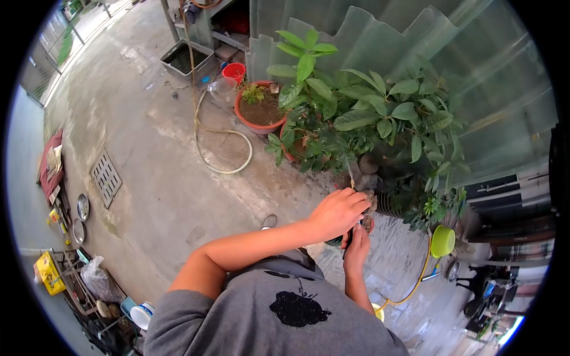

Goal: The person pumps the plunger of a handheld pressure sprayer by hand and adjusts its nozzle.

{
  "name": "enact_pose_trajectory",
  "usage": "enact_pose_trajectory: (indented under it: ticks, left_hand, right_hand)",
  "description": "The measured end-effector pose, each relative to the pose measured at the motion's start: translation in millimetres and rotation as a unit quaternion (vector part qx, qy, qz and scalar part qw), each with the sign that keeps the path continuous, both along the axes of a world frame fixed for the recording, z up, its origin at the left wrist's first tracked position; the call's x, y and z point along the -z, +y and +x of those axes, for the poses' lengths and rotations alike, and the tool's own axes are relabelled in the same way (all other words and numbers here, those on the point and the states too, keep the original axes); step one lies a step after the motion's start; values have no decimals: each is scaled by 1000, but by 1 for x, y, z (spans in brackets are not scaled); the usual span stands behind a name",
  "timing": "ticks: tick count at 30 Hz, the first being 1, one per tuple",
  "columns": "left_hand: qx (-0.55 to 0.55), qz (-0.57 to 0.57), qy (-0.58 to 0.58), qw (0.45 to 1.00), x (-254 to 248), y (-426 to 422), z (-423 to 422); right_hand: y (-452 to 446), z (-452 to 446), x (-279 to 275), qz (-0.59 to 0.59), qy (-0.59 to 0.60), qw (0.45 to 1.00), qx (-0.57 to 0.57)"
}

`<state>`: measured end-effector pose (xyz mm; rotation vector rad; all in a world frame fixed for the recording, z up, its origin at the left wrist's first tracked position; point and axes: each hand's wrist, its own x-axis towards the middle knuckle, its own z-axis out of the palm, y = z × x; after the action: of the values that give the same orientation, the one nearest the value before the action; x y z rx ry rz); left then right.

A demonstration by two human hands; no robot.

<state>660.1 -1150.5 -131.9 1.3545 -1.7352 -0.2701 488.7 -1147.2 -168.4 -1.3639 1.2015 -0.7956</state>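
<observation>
My left hand (339, 212) reaches across from the left, its fingers closed over the front of a hose nozzle (352, 184). The nozzle's brass-coloured tip shows just beyond my fingers, with what looks like a thin water spray leaving it toward the plants. Below it, my right hand (356, 252) is closed around the nozzle's dark rear part, mostly hidden by the fingers. Leafy green plants (380, 113) stand directly ahead of both hands. Close past my fingers lie ribbed dark pots (389, 204), partly covered by leaves.
A terracotta pot (261, 121) and red bucket (234, 72) stand ahead-left, near a looped pale hose (222, 171). Corrugated sheeting (493, 89) rises behind the plants. To the right are a green basin (443, 241) and yellow hose (423, 277). A drain grate (106, 178) lies left.
</observation>
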Motion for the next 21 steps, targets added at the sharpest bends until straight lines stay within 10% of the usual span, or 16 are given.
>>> enact_pose_trajectory:
  ticks: [21]
  left_hand:
    - [-162, -23, -32, 986, -22, -94, -48]
  right_hand:
    - [-142, -36, -26, 60, -9, 985, -162]
